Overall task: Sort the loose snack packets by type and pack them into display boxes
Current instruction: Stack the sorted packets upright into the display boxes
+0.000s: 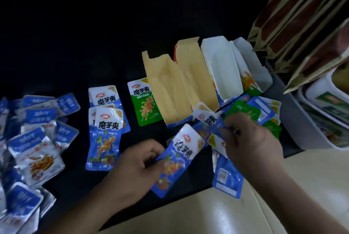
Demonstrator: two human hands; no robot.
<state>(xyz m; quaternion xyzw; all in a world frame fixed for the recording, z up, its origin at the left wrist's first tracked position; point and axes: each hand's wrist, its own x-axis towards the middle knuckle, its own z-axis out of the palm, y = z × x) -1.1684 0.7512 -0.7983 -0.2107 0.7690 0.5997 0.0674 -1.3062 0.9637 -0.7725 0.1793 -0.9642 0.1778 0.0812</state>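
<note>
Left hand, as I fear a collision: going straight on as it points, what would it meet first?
Probably the mixed packet pile under the right hand: the left hand points up-right, its blue packet leading. Depth is unclear, so perhaps the right hand itself.

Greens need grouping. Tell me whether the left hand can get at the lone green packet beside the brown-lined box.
Reach, probably yes: the green packet lies uncovered just beyond the left hand. But its grip is taken by a blue packet.
</note>
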